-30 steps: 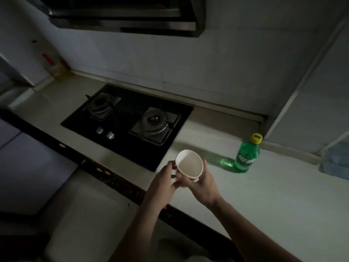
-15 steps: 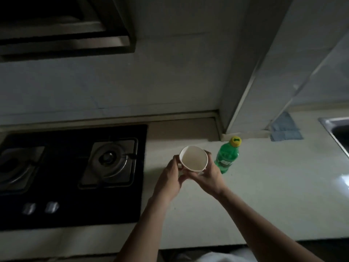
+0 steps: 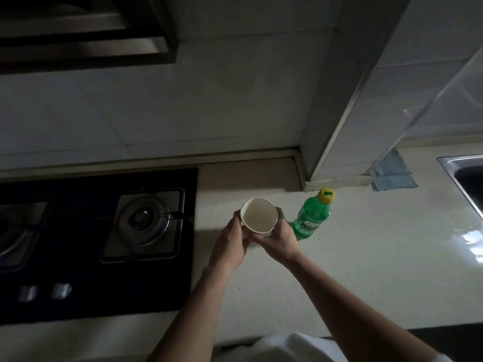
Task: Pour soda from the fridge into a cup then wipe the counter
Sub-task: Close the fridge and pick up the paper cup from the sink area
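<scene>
A white paper cup (image 3: 258, 215), empty and with its mouth tilted toward me, is held over the pale counter (image 3: 366, 270) between both hands. My left hand (image 3: 230, 246) grips its left side and base. My right hand (image 3: 278, 240) wraps its right side. A green soda bottle (image 3: 311, 218) with a yellow cap stands upright on the counter just right of the cup, apart from my hands. A blue cloth (image 3: 392, 175) lies at the back of the counter by the wall corner.
A black gas hob (image 3: 104, 239) with burners and knobs fills the counter's left part. A steel sink (image 3: 467, 184) sits at the far right. A range hood (image 3: 86, 30) hangs above the hob. A tiled pillar (image 3: 339, 100) juts out behind the bottle.
My view has swung right, bringing the sink and cloth into sight. Both hands keep hold of the cup, now close beside the bottle.
</scene>
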